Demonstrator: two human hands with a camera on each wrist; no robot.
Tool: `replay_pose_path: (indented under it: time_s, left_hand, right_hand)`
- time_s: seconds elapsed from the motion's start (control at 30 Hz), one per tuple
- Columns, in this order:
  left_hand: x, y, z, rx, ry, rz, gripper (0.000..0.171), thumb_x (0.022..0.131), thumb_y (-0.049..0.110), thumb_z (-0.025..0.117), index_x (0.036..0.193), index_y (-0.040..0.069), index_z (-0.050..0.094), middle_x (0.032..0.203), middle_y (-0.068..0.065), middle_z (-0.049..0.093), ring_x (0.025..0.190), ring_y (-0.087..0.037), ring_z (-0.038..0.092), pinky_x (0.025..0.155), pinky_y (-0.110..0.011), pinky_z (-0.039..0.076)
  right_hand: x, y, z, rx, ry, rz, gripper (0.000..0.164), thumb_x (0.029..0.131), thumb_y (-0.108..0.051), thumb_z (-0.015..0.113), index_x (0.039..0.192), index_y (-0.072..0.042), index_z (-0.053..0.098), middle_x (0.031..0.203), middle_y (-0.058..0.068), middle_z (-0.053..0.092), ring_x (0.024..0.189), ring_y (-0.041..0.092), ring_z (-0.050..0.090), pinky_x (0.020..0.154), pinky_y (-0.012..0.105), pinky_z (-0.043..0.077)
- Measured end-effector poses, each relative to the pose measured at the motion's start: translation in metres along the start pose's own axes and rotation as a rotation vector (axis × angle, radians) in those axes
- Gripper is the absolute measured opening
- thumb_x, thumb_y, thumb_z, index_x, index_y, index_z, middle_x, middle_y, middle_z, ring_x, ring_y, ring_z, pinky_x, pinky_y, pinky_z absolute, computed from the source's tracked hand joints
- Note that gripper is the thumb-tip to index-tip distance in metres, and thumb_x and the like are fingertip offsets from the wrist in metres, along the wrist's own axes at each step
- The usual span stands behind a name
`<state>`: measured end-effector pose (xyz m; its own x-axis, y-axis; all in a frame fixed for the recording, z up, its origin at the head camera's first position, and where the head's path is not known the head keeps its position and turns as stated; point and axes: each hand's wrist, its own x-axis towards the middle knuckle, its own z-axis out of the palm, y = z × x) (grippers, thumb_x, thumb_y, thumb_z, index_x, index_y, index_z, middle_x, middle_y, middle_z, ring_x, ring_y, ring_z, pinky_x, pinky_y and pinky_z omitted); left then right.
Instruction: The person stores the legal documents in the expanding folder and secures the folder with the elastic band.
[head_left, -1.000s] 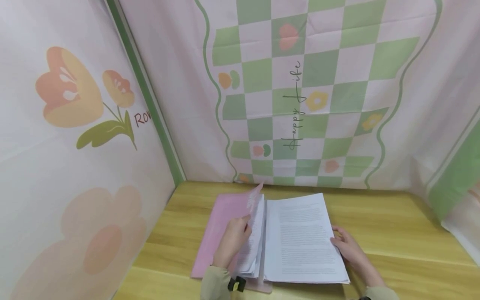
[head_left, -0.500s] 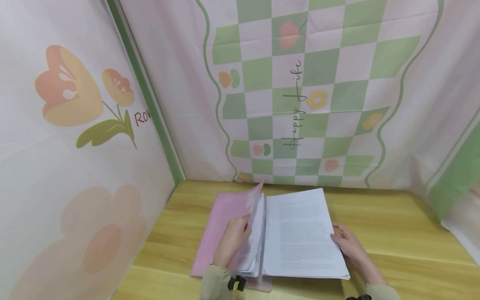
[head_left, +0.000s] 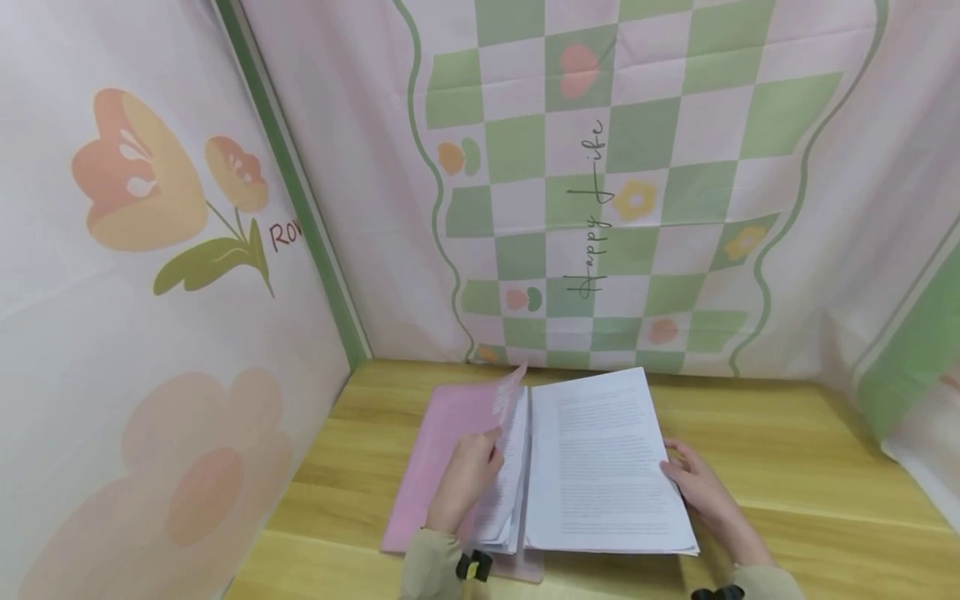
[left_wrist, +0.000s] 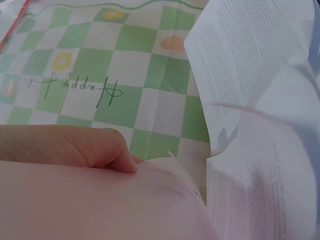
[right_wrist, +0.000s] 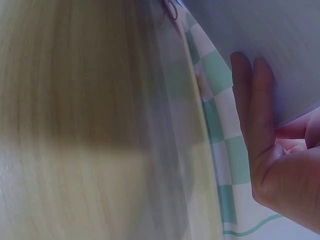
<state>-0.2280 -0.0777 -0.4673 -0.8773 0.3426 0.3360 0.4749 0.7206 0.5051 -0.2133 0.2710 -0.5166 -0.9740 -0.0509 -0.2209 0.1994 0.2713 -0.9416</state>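
Observation:
A pink folder (head_left: 431,458) lies spread on the table, with a stack of printed sheets (head_left: 508,492) inside its left part. My left hand (head_left: 467,477) holds the folder's pink cover by its edge; in the left wrist view the fingers bend over that cover (left_wrist: 85,205). On the right, my right hand (head_left: 701,492) grips the outer edge of a sheaf of printed paper (head_left: 607,467). Its thumb is on top, and in the right wrist view fingers (right_wrist: 260,105) lie flat against the sheaf's underside (right_wrist: 295,55). That sheaf is raised off the table, casting a shadow.
The wooden table (head_left: 810,467) extends to both sides of the folder. A checkered curtain (head_left: 637,250) hangs along the back edge, and a flowered one (head_left: 112,350) closes the left side. Both wrists wear dark bands.
My right hand has moved slightly up and away, raising the sheaf's outer side. The shadow under the sheaf has grown. My left hand and the pink cover stay in place.

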Motion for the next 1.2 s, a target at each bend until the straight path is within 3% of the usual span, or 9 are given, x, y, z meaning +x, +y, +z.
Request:
replay_pose_path:
  time_s: [0.27, 0.83, 1.2]
  left_hand:
    - [0.000, 0.000, 0.001, -0.006, -0.012, -0.007, 0.035, 0.087, -0.006, 0.054, 0.067, 0.013, 0.033, 0.056, 0.008, 0.020, 0.049, -0.002, 0.020, 0.047, -0.014, 0.021]
    - [-0.001, 0.000, 0.001, -0.009, -0.007, -0.004, 0.034, 0.087, -0.006, 0.056, 0.066, 0.012, 0.036, 0.057, 0.008, 0.022, 0.050, -0.002, 0.021, 0.047, -0.014, 0.022]
    - [-0.001, -0.002, 0.003, -0.004, 0.023, 0.020, 0.027, 0.085, -0.007, 0.056, 0.068, 0.008, 0.042, 0.058, 0.008, 0.024, 0.050, -0.002, 0.023, 0.047, -0.014, 0.023]
  right_hand:
    - [0.001, 0.005, 0.005, 0.025, -0.011, -0.054, 0.049, 0.104, -0.006, 0.034, 0.150, 0.006, 0.019, 0.116, 0.023, 0.066, 0.081, 0.013, 0.069, 0.070, 0.031, 0.057]
    - [-0.008, 0.013, 0.011, 0.001, 0.044, 0.007, 0.050, 0.102, -0.004, 0.036, 0.149, 0.005, 0.021, 0.114, 0.024, 0.066, 0.078, 0.014, 0.068, 0.068, 0.031, 0.057]
    - [-0.004, 0.010, 0.012, -0.027, 0.065, -0.046, 0.048, 0.102, -0.002, 0.039, 0.146, 0.011, 0.026, 0.112, 0.028, 0.067, 0.073, 0.009, 0.067, 0.066, 0.028, 0.055]
